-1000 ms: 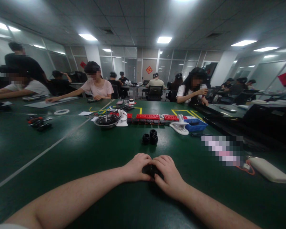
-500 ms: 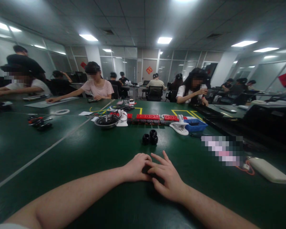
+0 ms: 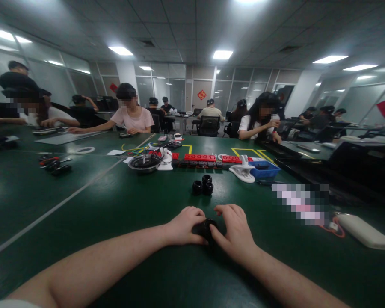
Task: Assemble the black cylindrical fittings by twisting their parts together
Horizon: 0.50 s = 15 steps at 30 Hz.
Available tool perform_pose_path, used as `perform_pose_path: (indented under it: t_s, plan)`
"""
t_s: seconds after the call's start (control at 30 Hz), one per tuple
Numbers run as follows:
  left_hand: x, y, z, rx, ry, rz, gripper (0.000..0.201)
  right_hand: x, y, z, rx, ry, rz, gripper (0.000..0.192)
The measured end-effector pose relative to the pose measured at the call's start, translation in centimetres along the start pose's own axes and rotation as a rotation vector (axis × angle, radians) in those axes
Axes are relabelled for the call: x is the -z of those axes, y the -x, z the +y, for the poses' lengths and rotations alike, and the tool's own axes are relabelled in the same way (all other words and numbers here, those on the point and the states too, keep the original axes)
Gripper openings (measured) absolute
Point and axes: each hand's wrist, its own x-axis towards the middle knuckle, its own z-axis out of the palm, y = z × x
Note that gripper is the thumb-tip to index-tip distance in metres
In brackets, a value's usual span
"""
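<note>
My left hand [image 3: 184, 224] and right hand [image 3: 234, 233] meet low on the green counter [image 3: 115, 205], both curled around one small black round part [image 3: 207, 226] — looks like a threaded plastic fitting, though most of it is hidden by fingers. Left hand is closed on its left side, knuckles up; right hand pinches it from the right with thumb in front and fingers bent over the top. The part sits on or just above the counter between the two hands, close to my body; I can't tell if it is lifted.

To handle this well, I judge the left hand should hold steady as the anchor while the right does any turning, wrists kept low so the piece doesn't slip out sideways. It is small and smooth-looking, so a fingertip grip beats a full fist.

Room to move — plenty. Bare counter lies left of my forearm out to the white line [image 3: 51, 209]. Straight ahead, well apart, three more black fittings [image 3: 203, 186] stand in a cluster. Behind them a row of red blocks [image 3: 208, 158], a metal bowl with cables [image 3: 143, 163], a white clip [image 3: 243, 172] and a blue tray [image 3: 263, 169]. To the right, a white oblong case [image 3: 365, 231] with an orange cord lies near the edge, so sweeping right is the tighter side. Other people work at far counters, none near my hands.
</note>
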Motion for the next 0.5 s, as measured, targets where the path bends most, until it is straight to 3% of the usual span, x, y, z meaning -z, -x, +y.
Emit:
perform_pose_path:
  t_s: [0.13, 0.5]
  plan:
    - [0.02, 0.01, 0.08, 0.003, -0.003, -0.003, 0.042, -0.13, -0.14, -0.14, -0.035, 0.060, -0.091, 0.020]
    - [-0.17, 0.05, 0.01, -0.002, -0.008, 0.003, 0.039, 0.56, -0.35, -0.65, 0.120, 0.040, -0.206, 0.020]
